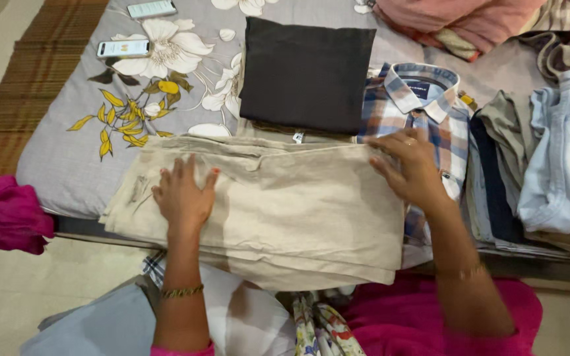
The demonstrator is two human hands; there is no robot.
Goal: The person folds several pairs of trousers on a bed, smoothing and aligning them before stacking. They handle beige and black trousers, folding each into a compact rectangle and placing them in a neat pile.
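Note:
A folded beige garment (298, 211) lies across the near edge of the bed. My left hand (183, 196) rests flat on its left part, fingers spread. My right hand (411, 170) presses on the garment's upper right corner, fingers apart, with a ring on one finger. Neither hand grips anything. Just behind the beige garment sits a folded dark brown cloth (306, 72). A folded plaid shirt (423, 112) lies to the right, partly under my right hand.
The bed has a grey floral sheet (67, 151). Two phones (123, 49) (152, 8) lie at the far left. Folded clothes and light jeans (562, 171) are stacked at right; pink cloth (4, 214) hangs at left. More clothes lie near my lap.

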